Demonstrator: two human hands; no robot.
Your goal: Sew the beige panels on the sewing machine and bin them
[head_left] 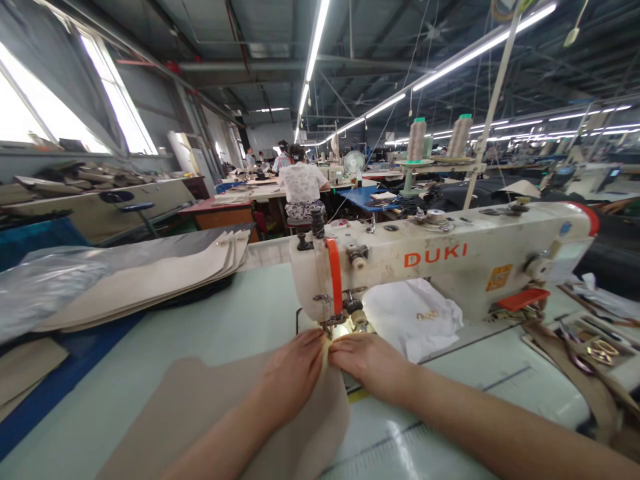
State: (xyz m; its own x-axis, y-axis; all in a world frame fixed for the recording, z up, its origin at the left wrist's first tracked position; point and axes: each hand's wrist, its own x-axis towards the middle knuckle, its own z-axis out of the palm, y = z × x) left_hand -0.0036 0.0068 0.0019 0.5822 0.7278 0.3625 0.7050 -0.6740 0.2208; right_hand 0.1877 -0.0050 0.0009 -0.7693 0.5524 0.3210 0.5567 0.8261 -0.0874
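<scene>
A beige fabric piece point(215, 400) lies on the pale green sewing table, its upper tip under the needle area of a white industrial sewing machine point(430, 250). My left hand point(297, 370) presses on the fabric just left of the presser foot, fingers bent and close together. On the other side, my right hand point(370, 365) pinches the fabric's edge, its fingertips nearly meeting the left ones. A small lamp lights the spot by the needle. The fingertips partly hide the seam and the presser foot.
Stacked beige panels point(200, 273) under clear plastic lie at left. White cloth point(415, 313) bearing gold metal pieces sits under the machine arm. At right, a tray point(595, 343) holds scissors and gold rings. Thread cones point(417, 140) stand behind; a person point(301, 183) sits farther ahead.
</scene>
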